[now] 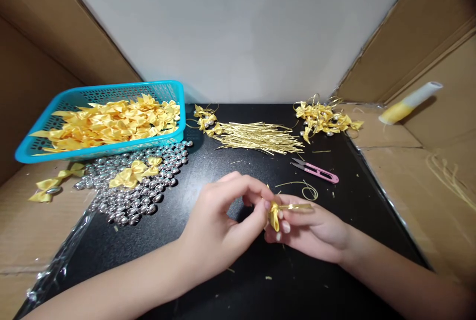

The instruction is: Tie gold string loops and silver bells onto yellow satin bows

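Near the front middle of the black table, a yellow ribbon bow (274, 218) is held between both hands. My left hand (232, 211) pinches its left side with thumb and fingertips. My right hand (308, 225) is closed around the bow from the right, its fingers partly behind it. A piece of gold cord (295, 206) runs from the bow over the right fingers. Whether a bell is in the bow is hidden. Just behind the right hand lie a thin loop of gold cord (309, 191) and pink thread snips (316, 169).
A turquoise basket (181, 111) of yellow bows stands at the left. Before it spread many silver beads (130, 206) with several bows on top. Cut gold cords (260, 137) lie at the back, between two piles of finished-looking bows (320, 116). Cardboard walls (427, 52) flank the table.
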A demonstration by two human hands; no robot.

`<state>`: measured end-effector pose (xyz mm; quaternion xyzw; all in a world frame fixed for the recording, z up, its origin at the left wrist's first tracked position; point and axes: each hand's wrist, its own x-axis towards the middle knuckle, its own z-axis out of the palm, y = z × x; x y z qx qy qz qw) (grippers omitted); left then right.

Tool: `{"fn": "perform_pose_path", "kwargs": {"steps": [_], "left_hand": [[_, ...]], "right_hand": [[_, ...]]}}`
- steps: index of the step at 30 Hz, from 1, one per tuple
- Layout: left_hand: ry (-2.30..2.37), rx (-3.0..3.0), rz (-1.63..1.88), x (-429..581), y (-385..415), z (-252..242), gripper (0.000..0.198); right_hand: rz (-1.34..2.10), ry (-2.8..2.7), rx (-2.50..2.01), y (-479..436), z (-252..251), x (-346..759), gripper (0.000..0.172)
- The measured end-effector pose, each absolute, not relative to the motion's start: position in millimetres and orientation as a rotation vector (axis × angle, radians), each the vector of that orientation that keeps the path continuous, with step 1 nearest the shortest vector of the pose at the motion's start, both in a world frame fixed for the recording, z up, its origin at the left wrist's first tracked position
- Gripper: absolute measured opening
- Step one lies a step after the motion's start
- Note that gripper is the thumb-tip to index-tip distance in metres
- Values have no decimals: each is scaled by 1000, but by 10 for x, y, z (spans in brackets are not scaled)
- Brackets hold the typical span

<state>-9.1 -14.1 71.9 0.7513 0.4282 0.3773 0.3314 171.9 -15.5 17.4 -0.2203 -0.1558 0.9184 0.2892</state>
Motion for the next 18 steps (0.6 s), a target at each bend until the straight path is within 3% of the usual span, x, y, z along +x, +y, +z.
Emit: {"fn": "perform_pose_path", "kwargs": {"steps": [18], "left_hand": [[1153,1742,771,-115,4,637,10]], "right_hand": [[2141,-788,-826,-60,298,1740,12]]}}
